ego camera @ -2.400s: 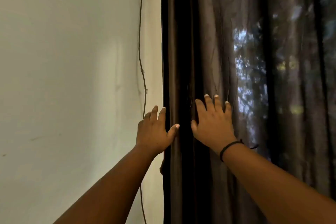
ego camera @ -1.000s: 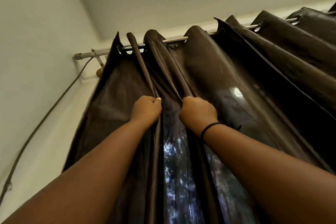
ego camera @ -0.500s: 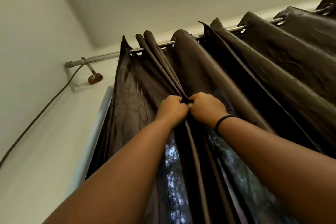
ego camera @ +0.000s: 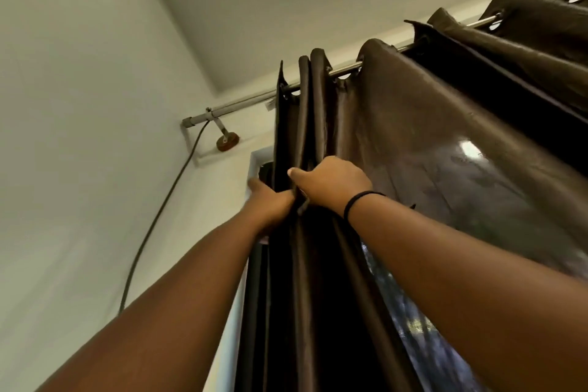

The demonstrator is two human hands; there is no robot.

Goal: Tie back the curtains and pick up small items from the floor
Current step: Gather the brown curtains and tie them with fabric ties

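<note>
Dark brown, glossy fabric fills the right half of the frame: a curtain (ego camera: 413, 143) hanging by metal eyelets from a rod (ego camera: 235, 105) that runs from the left of centre up to the upper right corner. Its folds are bunched tightly together near the middle of the frame, and looser folds spread out to the right.

A person reaches up with both bare arms from the bottom of the frame. Their left hand (ego camera: 270, 200) grips the outer edge of the bunched folds, its fingers wrapped behind the fabric and partly hidden. Their right hand (ego camera: 331, 181) is just beside it, touching it, fingers curled round the next folds with the thumb pointing left. A thin black band (ego camera: 358, 200) circles the right wrist.

At the left end of the rod, a bracket (ego camera: 227, 140) with a round brown base fixes it to the pale wall (ego camera: 79, 105). A dark cable (ego camera: 159, 216) hangs from the rod's end and trails down the wall toward the lower left. Blurred daylight shows through the fabric at lower right, below the right forearm.
</note>
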